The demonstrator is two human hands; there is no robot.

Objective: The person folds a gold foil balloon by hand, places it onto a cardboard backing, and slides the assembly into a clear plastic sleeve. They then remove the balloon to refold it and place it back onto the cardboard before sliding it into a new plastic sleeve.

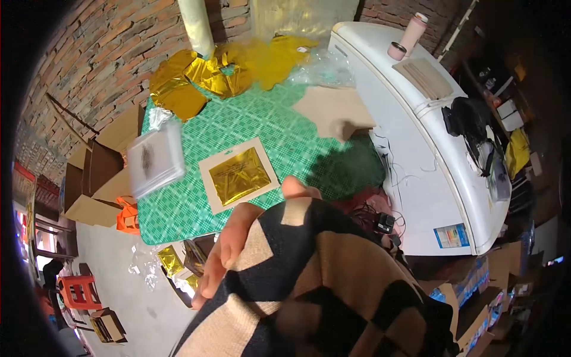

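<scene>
My left hand [228,243] is at the lower middle, its fingers bent against a black-and-tan checked sleeve. My right hand [297,188] shows only in part at the sleeve's cuff; the sleeve [357,256] hides its other fingers. Just beyond the hands, a beige card [206,172] with a hanger slot lies on the green checked tablecloth [190,217]. A rectangle of gold foil [241,175] covers its middle. Neither hand appears to touch the card. To its left is a stack of clear plastic sleeves [156,160].
Crumpled gold foil [220,77] and clear plastic [324,68] lie at the table's far side. A beige cardboard sheet [330,110] is near a white appliance [428,172] bearing a pink bottle [413,35]. Open cartons [101,172] and a red stool [80,291] stand left.
</scene>
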